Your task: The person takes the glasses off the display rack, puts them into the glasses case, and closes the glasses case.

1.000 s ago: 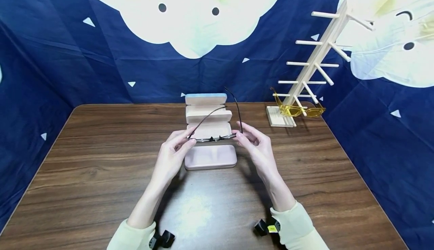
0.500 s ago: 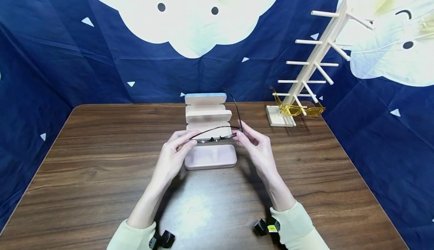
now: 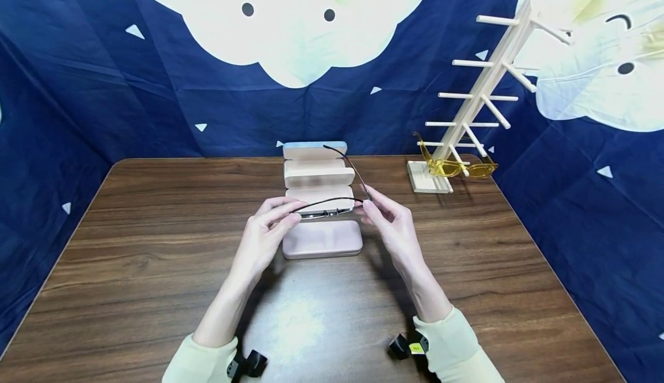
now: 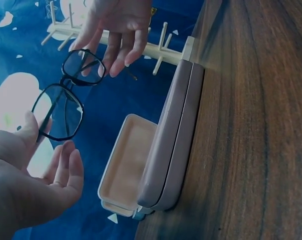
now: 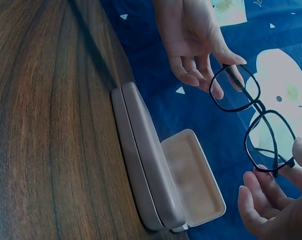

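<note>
Black-framed glasses (image 3: 328, 213) are held up above the cases by both hands. The left hand (image 3: 264, 236) pinches one end of the frame, and the right hand (image 3: 391, 227) pinches the opposite end by the hinge. One temple lies folded across behind the lenses; the other slants up and inward, partly folded. In the left wrist view the lenses (image 4: 58, 111) hang between the two hands, clear of the pink case (image 4: 173, 135). Just below the glasses in the head view is that closed pink case (image 3: 323, 240), with an open case (image 3: 319, 175) with a pale lining behind it.
At the back right a wooden rack (image 3: 487, 83) with several pegs leans in view, yellow glasses (image 3: 448, 168) hanging on its lower pegs. The brown table (image 3: 129, 262) ends at a blue curtain (image 3: 155, 112) behind.
First the temple on the left has swung inward across the lenses, then the one on the right has tilted in to the left. Both hands stay nearly in place, still pinching the frame.
</note>
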`<state>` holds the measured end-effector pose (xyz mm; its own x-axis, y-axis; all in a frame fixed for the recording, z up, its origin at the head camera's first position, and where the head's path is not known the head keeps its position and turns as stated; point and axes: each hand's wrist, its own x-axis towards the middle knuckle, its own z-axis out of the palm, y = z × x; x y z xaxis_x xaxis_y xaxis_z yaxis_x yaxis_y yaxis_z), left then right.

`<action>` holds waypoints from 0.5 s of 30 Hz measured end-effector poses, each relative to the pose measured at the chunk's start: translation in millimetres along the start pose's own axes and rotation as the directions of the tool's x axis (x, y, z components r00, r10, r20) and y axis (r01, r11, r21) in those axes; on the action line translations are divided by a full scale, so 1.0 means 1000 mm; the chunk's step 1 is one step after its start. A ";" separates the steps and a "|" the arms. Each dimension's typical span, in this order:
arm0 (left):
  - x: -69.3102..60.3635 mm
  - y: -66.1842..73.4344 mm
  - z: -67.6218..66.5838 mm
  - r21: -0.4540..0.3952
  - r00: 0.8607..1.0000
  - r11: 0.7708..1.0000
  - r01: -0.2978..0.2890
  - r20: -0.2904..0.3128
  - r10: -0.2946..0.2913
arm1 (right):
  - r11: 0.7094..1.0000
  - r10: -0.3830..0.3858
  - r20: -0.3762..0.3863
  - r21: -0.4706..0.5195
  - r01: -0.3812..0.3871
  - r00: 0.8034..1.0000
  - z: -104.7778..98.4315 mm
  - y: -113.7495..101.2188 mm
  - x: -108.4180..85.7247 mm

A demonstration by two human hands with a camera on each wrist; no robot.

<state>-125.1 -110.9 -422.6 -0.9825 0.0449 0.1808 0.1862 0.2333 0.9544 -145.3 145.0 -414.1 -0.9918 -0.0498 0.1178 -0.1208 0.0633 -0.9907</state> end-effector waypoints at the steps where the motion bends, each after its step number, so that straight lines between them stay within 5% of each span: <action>1: 0.000 0.000 0.000 -0.021 1.000 1.000 0.009 -0.004 -0.009 | 1.000 0.000 -0.001 -0.005 0.000 1.000 0.000 0.000 0.000; 15: 0.016 -0.006 -0.010 -0.131 0.994 0.988 0.077 -0.063 -0.086 | 0.997 0.015 0.086 -0.079 -0.008 0.996 -0.002 0.004 0.005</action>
<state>-142.4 -121.2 -423.2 -0.9930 -0.0361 0.1127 0.1083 0.1068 0.9884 -150.9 147.1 -417.1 -0.9861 -0.1349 0.0966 -0.1158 0.1423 -0.9830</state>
